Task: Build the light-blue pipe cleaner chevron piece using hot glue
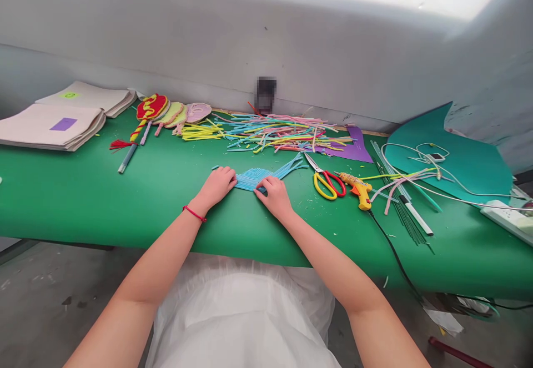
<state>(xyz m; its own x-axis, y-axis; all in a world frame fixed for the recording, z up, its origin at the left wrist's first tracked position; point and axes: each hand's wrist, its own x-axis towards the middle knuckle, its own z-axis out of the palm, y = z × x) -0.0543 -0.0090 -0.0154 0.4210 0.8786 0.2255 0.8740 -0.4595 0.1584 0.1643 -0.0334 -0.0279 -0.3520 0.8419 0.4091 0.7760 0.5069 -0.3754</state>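
A flat piece of light-blue pipe cleaners point(250, 175), laid side by side in slanting rows, lies on the green tabletop before me. Its loose ends fan out to the right. My left hand point(219, 185) grips the left end with bent fingers, and a short blue tip pokes out beyond it. On the front right edge, my right hand point(273, 195) pinches the strands between thumb and fingers. Scissors point(327, 182) with one yellow and one red handle lie right of the loose ends, beside a yellow glue gun point(358, 189).
Behind the piece spreads a pile of coloured pipe cleaners point(283, 132) with purple sheet point(360, 145). Finished fan shapes point(152, 108) and pale pads point(54, 126) lie left. Teal sheet point(466, 157), white cable, green wires point(403, 218) and a power strip point(508, 218) occupy the right.
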